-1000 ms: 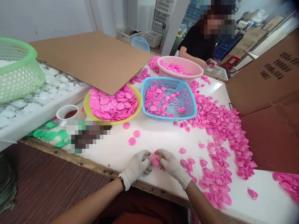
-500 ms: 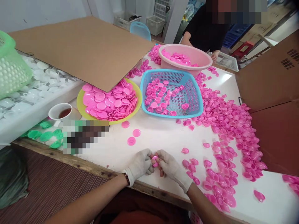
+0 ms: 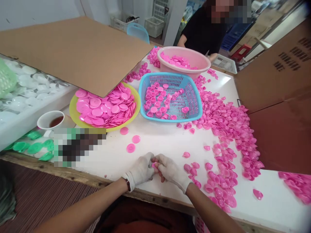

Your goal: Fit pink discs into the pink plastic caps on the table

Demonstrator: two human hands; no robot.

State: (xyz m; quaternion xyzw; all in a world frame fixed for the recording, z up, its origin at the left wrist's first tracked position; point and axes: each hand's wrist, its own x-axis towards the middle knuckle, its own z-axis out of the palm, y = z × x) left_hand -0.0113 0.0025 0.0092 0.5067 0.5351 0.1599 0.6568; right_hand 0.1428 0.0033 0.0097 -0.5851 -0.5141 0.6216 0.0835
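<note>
Both my hands wear white cotton gloves and meet near the table's front edge. My left hand [image 3: 142,170] and my right hand [image 3: 170,171] pinch one small pink plastic cap [image 3: 154,165] between their fingertips; most of it is hidden by the fingers. Three flat pink discs [image 3: 131,139] lie loose just beyond my hands. A yellow plate [image 3: 73,114] heaped with pink discs sits at the left. A blue basket [image 3: 194,106] holds several pink caps. A long heap of loose pink caps [image 3: 228,136] runs down the right side.
A pink basin [image 3: 201,63] with pink pieces stands behind the basket, where another person in black works. A cardboard sheet [image 3: 73,51] overhangs the plate. A cup of dark liquid [image 3: 52,121], green caps [image 3: 34,147] and white caps [image 3: 29,87] lie left. A large cardboard box [image 3: 279,97] is at right.
My hands stay together on the pink cap, their fingers closing more tightly over it. The view has shifted a little to the right, so everything sits further left in frame.
</note>
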